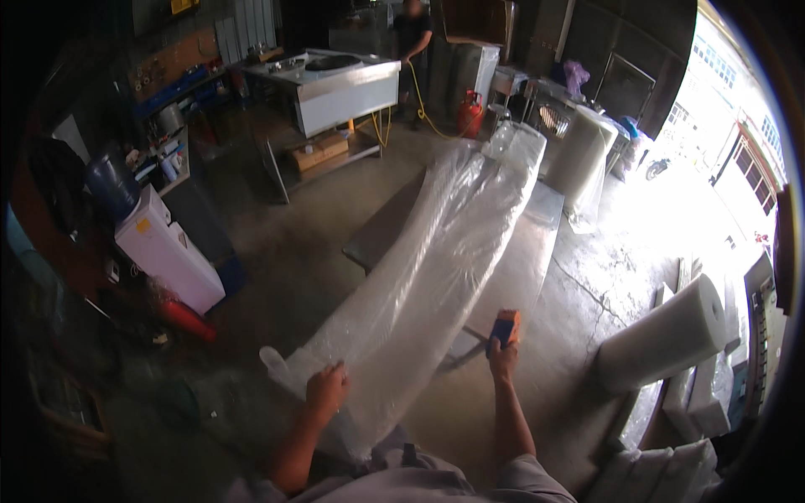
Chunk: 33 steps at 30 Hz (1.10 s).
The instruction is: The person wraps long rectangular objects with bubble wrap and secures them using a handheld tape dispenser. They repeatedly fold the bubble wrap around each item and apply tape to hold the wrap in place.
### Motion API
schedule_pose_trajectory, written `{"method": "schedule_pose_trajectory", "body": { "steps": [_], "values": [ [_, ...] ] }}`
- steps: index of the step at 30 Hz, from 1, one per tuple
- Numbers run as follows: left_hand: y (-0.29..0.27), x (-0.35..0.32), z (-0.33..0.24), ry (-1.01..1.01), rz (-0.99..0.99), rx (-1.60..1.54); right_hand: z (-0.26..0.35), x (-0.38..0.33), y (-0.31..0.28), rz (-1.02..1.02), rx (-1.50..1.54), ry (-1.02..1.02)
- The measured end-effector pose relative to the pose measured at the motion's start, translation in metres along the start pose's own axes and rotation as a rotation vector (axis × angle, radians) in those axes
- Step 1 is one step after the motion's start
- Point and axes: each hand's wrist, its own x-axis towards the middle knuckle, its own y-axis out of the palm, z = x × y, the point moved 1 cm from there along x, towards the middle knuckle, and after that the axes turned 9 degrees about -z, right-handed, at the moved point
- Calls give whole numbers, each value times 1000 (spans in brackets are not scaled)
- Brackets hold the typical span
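Observation:
A long sheet of clear bubble wrap (436,260) stretches from the far end of a metal table (537,235) toward my body. Whether it covers something long cannot be made out. My left hand (328,389) is closed on the near left edge of the wrap, its fingers pinched together. To the right of the wrap, beyond the table's near edge, my right hand (503,359) grips a small orange and dark-blue block-shaped object (505,329). Its exact kind is unclear.
At right, a big wrap roll (662,335) leans over wrapped bundles (662,474). Another roll (580,155) stands past the table. A water dispenser (172,251) is at left. A person (412,38) stands behind a steel workbench (348,96), near a red gas cylinder (470,113).

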Motion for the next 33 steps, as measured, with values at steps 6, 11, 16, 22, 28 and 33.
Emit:
{"method": "schedule_pose_trajectory", "body": {
  "steps": [6,11,16,22,28,33],
  "values": [
    [9,-7,-7,-13,-65,38,-21,72,40,127,-105,-156],
    [11,-9,-14,-60,-120,52,-12,126,78,345,-324,77],
    [14,-14,-24,-87,-149,135,-2,158,79,136,-221,-296],
    [34,-21,-26,-229,-212,138,73,175,67,71,129,-290],
    [35,-25,-26,-88,-356,291,252,95,131,953,274,-1388],
    [12,-21,-33,-114,-305,267,327,-17,163,1431,42,-1995]
  ]
}}
